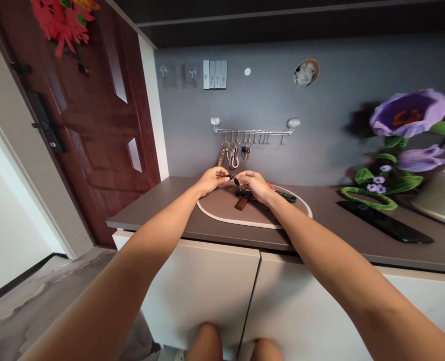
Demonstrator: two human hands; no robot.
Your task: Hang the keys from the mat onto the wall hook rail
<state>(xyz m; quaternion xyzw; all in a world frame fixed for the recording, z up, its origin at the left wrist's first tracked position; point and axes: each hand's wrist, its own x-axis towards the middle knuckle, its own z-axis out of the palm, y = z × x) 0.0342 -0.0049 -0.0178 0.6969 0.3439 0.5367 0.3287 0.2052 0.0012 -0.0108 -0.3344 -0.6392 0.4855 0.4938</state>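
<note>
Both my arms reach out over a brown cabinet top (162, 208). My left hand (211, 180) and my right hand (254, 184) meet above an oval brown mat (222, 208) with a pale rim. Their fingers are pinched together on a small dark key piece (234, 178) held between them. A brown leather key fob (242, 202) hangs or lies just under my right hand. A dark remote-like object (287, 196) lies on the mat behind my right wrist. What else the right palm covers is hidden.
A metal hook rail (253, 131) on the grey wall carries several key bunches (234, 154). A dark red door (83, 115) stands at the left. Purple artificial flowers (406, 145) and a black flat device (386, 225) sit at the right. White cabinet doors (207, 286) are below.
</note>
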